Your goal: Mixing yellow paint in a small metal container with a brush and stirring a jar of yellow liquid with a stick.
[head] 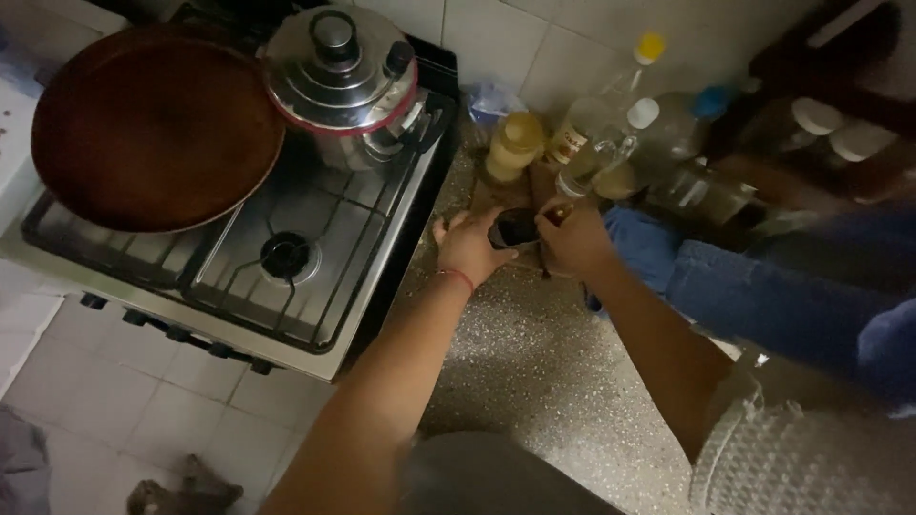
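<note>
My left hand (467, 247) and my right hand (575, 238) both close around a small dark container (515, 229) on the speckled counter (534, 362), just right of the stove. The left hand, with a red thread at its wrist, holds the container's left side. On the right side, the other hand's fingers pinch at the top. Right behind the container stands a row of bottles: a yellow-filled one (513, 145), a clear one with a yellow cap (596, 110) and a clear one with a white cap (611, 153).
A gas stove (286, 257) fills the left, with a round brown pan (153, 124) and a steel pressure cooker (343, 81) on it. Blue cloth (754, 296) lies on the counter at right. White jars (840, 129) stand at back right. The floor below has white tiles (143, 420).
</note>
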